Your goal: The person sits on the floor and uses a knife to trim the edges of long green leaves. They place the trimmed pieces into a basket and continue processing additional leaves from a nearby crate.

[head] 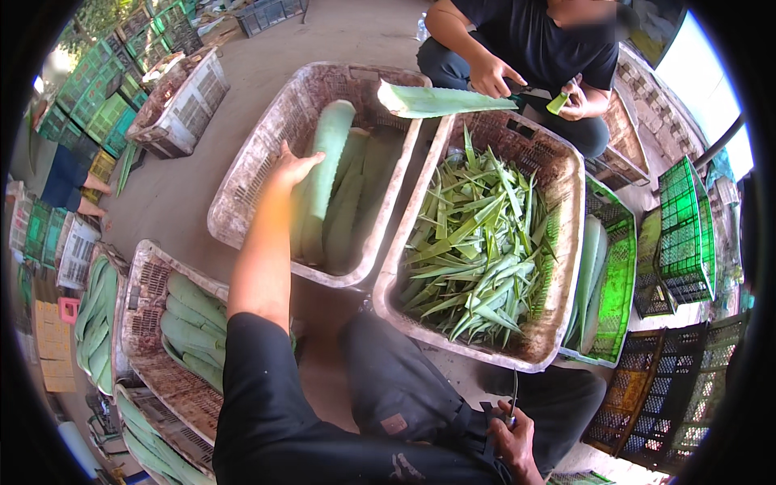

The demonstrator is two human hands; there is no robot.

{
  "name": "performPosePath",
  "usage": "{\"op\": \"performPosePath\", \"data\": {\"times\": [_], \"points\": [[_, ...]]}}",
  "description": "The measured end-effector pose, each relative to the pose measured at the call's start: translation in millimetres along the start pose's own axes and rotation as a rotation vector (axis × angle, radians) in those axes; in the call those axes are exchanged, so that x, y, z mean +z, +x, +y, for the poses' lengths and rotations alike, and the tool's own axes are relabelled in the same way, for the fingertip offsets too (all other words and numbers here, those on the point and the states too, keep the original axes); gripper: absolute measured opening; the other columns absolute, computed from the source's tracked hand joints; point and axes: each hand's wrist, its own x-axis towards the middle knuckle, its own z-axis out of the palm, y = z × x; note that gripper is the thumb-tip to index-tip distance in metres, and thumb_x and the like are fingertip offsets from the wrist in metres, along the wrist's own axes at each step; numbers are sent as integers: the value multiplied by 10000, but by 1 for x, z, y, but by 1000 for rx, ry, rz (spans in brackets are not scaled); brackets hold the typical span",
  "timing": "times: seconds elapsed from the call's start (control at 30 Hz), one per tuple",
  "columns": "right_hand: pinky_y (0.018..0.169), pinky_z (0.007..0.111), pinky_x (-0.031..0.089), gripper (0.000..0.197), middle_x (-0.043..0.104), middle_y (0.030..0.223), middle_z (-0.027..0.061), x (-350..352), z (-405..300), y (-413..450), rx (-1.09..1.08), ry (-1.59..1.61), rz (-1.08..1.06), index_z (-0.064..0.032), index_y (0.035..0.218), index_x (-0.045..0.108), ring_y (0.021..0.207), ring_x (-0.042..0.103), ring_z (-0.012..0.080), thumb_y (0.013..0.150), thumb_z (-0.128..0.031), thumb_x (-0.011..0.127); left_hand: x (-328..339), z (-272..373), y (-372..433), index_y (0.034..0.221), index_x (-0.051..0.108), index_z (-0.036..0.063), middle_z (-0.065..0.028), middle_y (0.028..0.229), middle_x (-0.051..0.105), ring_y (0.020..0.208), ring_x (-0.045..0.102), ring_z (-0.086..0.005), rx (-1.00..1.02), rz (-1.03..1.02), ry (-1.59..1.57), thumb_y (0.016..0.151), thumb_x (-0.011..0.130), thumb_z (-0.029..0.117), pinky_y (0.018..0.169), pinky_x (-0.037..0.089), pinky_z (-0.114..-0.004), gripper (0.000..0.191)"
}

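My left hand (297, 167) reaches into a dirty white plastic crate (242, 200) with its fingers apart. Its thumb is at the edge of a thick aloe vera leaf (333, 145), which leans inside the crate; I see no closed grip on it. More aloe leaves (345, 212) lie below, partly blurred. Low in the view, my right hand (514, 433) grips a knife (515, 391), its thin blade pointing up and away from me. Just beyond it stands a second crate (388, 291), holding a heap of green aloe trimmings (479, 242).
Opposite me a co-worker (527, 60) holds a blade and a cut leaf piece (558, 103). A long aloe leaf (448, 100) extends over the crate rims. Leaf-filled crates (176, 357) stand at left, a green crate (615, 291) at right. Another person's legs (73, 182) show far left.
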Motion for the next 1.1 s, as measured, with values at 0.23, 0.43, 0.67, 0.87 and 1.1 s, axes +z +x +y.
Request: {"op": "performPosePath", "data": {"times": [0.23,0.43,0.67,0.87,1.1], "points": [[438,235,386,392,534,583,20,-18,3,23,-95,-293,-60,66,1104,585,467,488,77,751,-77,678,80,-14,-106,1331,447,-37,-256,1365,449,1301,412,-345,284,-62,40,793,706,384,1080,331,-394,731],[586,284,490,288,626,730,73,-74,-7,46,-172,-47,-69,4,1059,611,663,592,116,811,-133,662,170,65,-290,1173,560,-41,-244,1198,571,1125,551,-379,965,-385,-262,801,706,247,974,437,-419,493],[391,243,379,114,535,580,18,-247,4,110,-243,267,409,-16,836,586,449,483,83,800,-109,642,300,100,-466,1336,460,74,-223,1397,382,1317,314,-416,1353,-602,61,777,693,422,1075,200,-599,699],[392,337,410,108,557,564,83,-355,108,280,-55,-66,607,-23,694,549,438,533,197,761,-81,612,356,87,-490,1438,318,130,-203,1499,182,1392,124,-440,1368,-665,429,761,644,541,1079,56,-665,856],[895,464,448,173,588,959,271,-336,233,460,-67,-494,531,-40,851,657,1005,525,446,762,-106,523,361,89,-488,1424,300,121,-208,1501,165,1370,159,-479,1386,-631,412,651,756,504,1060,129,-675,975]]}}
